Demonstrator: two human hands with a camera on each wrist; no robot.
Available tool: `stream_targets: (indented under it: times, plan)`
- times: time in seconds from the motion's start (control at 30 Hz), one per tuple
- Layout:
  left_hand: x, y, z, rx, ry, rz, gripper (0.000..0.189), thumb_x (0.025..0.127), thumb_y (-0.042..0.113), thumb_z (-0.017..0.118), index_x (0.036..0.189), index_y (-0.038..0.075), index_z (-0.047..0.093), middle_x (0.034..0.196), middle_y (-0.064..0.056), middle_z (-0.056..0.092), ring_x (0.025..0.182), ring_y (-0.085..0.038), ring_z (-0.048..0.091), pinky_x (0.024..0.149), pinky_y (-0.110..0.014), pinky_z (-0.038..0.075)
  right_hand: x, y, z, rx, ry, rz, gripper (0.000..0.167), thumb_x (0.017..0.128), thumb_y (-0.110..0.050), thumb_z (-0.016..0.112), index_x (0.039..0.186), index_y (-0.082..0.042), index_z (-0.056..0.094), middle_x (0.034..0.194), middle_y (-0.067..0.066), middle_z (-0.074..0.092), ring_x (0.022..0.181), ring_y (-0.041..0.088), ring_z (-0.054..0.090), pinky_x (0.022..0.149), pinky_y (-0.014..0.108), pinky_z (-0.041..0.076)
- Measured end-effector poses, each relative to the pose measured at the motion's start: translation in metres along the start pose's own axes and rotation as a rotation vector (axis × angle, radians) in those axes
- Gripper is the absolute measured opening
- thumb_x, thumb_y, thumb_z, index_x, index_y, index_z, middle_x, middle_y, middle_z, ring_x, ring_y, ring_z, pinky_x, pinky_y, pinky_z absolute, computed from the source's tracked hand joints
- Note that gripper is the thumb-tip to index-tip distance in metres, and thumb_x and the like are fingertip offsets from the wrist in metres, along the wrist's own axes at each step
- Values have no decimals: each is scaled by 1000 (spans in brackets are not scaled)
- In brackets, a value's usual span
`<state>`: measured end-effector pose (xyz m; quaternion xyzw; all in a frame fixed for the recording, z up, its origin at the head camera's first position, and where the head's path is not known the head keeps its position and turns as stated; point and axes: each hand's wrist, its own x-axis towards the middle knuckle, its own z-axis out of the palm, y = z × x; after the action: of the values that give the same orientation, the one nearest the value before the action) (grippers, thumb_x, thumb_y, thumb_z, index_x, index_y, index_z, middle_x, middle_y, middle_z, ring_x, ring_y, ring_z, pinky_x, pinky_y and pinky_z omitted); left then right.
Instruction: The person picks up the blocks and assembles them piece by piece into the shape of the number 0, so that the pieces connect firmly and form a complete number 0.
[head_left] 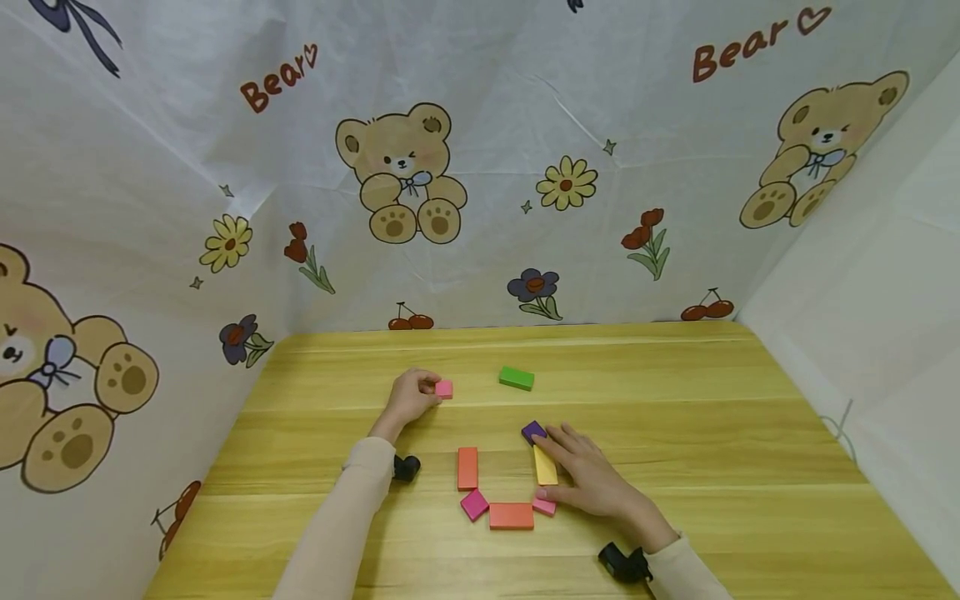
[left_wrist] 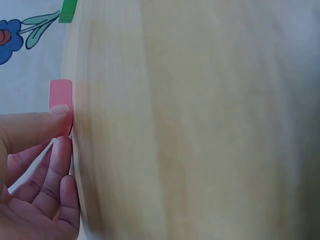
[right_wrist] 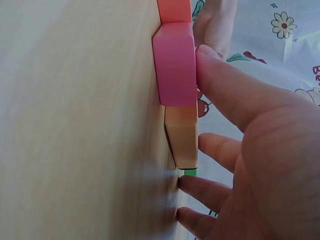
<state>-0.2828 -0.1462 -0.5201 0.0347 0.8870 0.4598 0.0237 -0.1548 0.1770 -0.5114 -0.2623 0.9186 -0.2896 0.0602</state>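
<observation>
At the far left of the layout, my left hand (head_left: 412, 396) pinches a small pink block (head_left: 444, 389); the left wrist view shows the thumb on top of this block (left_wrist: 61, 92). My right hand (head_left: 588, 479) lies with fingers spread over the right side of a block row. Its thumb touches a pink block (right_wrist: 175, 67), while other fingers reach over a yellow block (head_left: 545, 467) and a purple block (head_left: 533, 431). An orange block (head_left: 512, 517) forms the near side. A magenta block (head_left: 474, 505) sits at the left corner, below another orange block (head_left: 467, 468).
A green block (head_left: 517, 378) lies farther back on the wooden table (head_left: 675, 400). White cloth printed with bears (head_left: 405, 175) hangs behind the table's back edge. Black wrist devices (head_left: 625, 563) hang near both sleeves.
</observation>
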Motion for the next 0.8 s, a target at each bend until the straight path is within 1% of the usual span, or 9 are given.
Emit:
stream_targets:
  times: [0.13,0.3,0.6,0.8]
  plan:
    - [0,-2,1,1,21,7,31,81,-2,75,111,-1,70,102,-16,65,85,-21,61,73,-30,53,0,0,0,2,-1,-1,74,88,-43,69,148,-9,43,154,25,34,144,51,22,112,69,18]
    - [-2,-1,2,1,33,13,31,80,-3,76,111,0,71,103,-15,65,83,-21,61,71,-30,52,0,0,0,11,0,-2,74,88,-42,69,148,-9,42,154,25,33,144,51,21,112,69,17]
    - [-13,5,5,-61,-16,7,30,81,-1,76,110,4,71,110,-13,65,87,-21,63,65,-25,52,-1,1,0,9,7,-3,74,88,-42,69,148,-9,43,154,25,34,144,50,21,112,69,17]
    - [-21,9,7,-50,-41,23,29,82,0,75,110,6,71,110,-12,64,82,-18,60,59,-26,50,-2,1,-1,6,14,-14,74,88,-42,70,148,-9,43,153,26,35,143,52,22,111,70,18]
